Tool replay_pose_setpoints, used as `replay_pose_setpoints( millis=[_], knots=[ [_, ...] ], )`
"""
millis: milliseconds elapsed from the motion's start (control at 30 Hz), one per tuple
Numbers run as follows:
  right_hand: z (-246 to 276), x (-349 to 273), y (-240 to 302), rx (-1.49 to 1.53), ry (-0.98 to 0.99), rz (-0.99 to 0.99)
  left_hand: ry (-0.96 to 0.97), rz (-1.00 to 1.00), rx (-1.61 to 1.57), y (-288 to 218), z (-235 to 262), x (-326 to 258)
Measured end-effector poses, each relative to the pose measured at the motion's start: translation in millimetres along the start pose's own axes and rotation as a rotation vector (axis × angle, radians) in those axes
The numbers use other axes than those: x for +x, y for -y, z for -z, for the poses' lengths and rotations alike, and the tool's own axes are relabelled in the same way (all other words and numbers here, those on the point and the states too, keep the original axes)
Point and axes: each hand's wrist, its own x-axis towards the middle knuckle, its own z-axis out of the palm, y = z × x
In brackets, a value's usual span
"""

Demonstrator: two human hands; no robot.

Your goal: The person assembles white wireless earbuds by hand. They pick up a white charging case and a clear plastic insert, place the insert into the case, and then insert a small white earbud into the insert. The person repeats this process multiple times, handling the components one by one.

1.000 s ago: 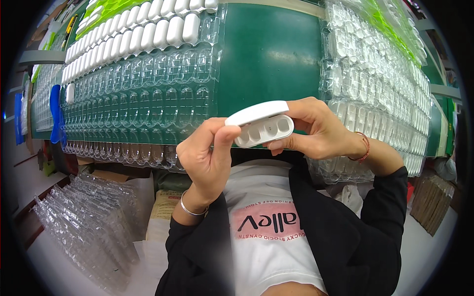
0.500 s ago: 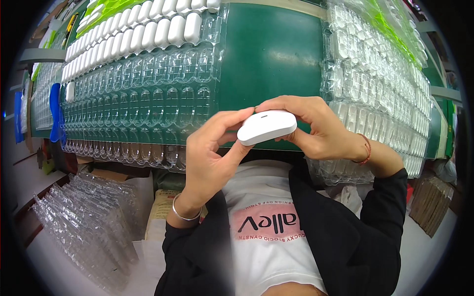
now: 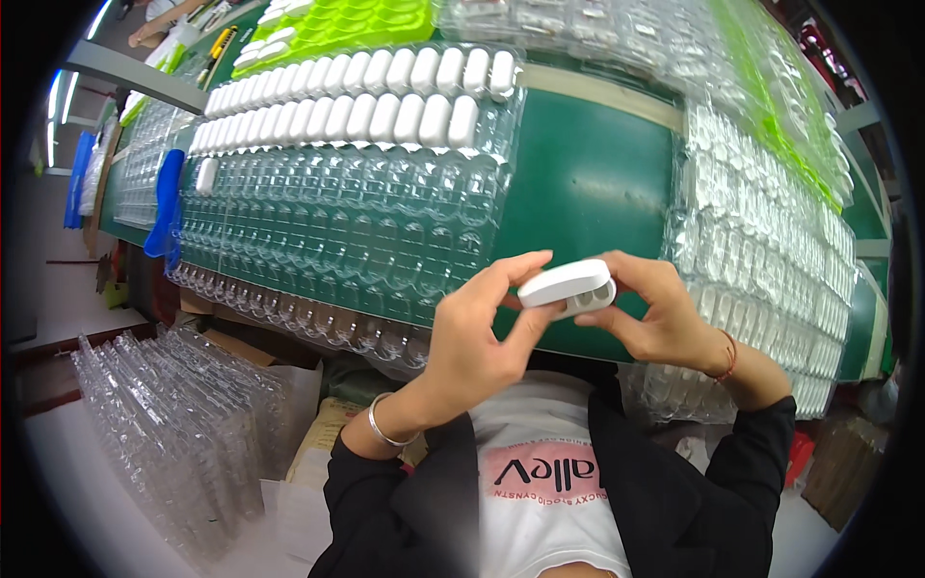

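Between my two hands is a small white earphone charging case (image 3: 564, 281), held above the near edge of the green table. Its lid is lifted, and rounded hollows show inside the lower half. My left hand (image 3: 482, 332) pinches it from the left, thumb underneath and index finger stretched along the back. The right hand (image 3: 660, 313) grips the other end between thumb and fingers. To the left, a clear plastic tray (image 3: 337, 241) has rows of white cases (image 3: 376, 118) in its far part, and one more case (image 3: 206, 176) sits at its left side.
More clear trays (image 3: 761, 279) with many cavities cover the table's right side. Bright green trays (image 3: 356, 27) lie at the back. A blue strap-like piece (image 3: 166, 207) stands by the left tray. Clear trays (image 3: 173, 424) are stacked upright below the table at left.
The case has gone from closed to open, and its inside now shows. Both hands have turned it. The whole view has shifted, so the table and trays appear lower and further right.
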Motion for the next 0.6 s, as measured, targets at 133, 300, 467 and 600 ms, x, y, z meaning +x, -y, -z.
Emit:
replay_pose_setpoints(
  millis=[133,300,467,600],
  knots=[
    [-4,1,7,-0.077,-0.024,-0.012,0.090,-0.337,0.249,-14,15,3],
    [-6,7,17,-0.079,-0.015,-0.049,0.114,-0.468,0.358,-10,21,17],
    [16,25,9,-0.265,-0.119,-0.015,0.058,-0.493,0.617,-1,88,81],
    [56,32,-21,-0.702,-0.288,0.108,-0.214,-0.412,0.873,33,189,185]
  ],
)
